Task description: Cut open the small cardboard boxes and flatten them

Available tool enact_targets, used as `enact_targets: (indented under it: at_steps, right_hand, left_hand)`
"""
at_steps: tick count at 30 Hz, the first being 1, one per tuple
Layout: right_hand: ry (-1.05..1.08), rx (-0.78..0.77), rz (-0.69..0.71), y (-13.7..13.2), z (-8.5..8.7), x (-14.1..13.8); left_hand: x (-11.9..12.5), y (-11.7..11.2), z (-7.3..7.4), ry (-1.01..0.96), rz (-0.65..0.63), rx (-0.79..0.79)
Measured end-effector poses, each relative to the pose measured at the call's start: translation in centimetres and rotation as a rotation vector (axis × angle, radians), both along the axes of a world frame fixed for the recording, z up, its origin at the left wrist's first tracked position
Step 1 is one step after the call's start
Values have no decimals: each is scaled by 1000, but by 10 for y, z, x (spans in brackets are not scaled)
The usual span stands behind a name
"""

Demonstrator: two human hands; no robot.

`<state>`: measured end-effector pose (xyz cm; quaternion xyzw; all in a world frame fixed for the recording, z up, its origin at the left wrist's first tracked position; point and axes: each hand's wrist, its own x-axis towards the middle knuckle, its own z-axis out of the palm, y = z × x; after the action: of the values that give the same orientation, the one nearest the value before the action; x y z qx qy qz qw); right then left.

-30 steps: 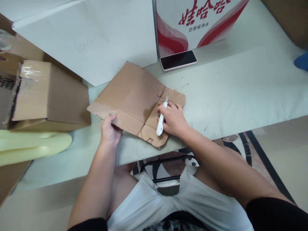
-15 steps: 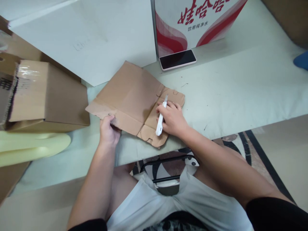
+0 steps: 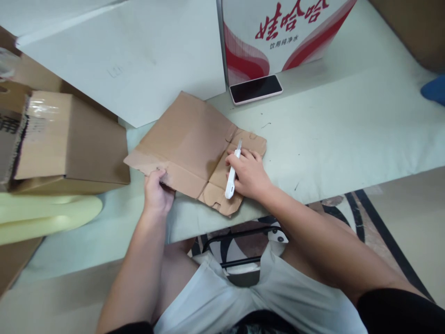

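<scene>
A creased brown cardboard sheet (image 3: 187, 139) with notched flaps at its right end lies at a slant on the table. My left hand (image 3: 158, 191) is closed on its near left edge, thumb on top and the other fingers hidden underneath. Between the thumb and fingers of my right hand (image 3: 249, 172) is a white utility knife (image 3: 231, 180), its blade out and pointing away from me. The right hand rests on the flap end of the cardboard.
Behind the cardboard stand a large white box (image 3: 139, 60) and a red-and-white printed carton (image 3: 278, 37). A phone (image 3: 256, 89) lies before the carton. To the left are a brown box (image 3: 93, 139) and a pale yellow object (image 3: 52, 211). The pale green tabletop (image 3: 347, 139) extends right.
The whole view has shifted very slightly. Both hands, the knife and the cardboard keep the same positions relative to each other.
</scene>
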<state>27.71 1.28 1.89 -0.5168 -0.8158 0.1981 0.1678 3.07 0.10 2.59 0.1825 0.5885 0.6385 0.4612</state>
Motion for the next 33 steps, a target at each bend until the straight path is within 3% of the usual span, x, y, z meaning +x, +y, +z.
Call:
enact_targets:
  at_steps: [18, 33]
  right_hand:
    - [-8, 9, 1, -1, 0, 0]
    - [-14, -3, 0, 0, 1, 0]
  left_hand:
    - [-2, -1, -1, 14, -41, 7]
    - [5, 1, 4, -36, 34, 17]
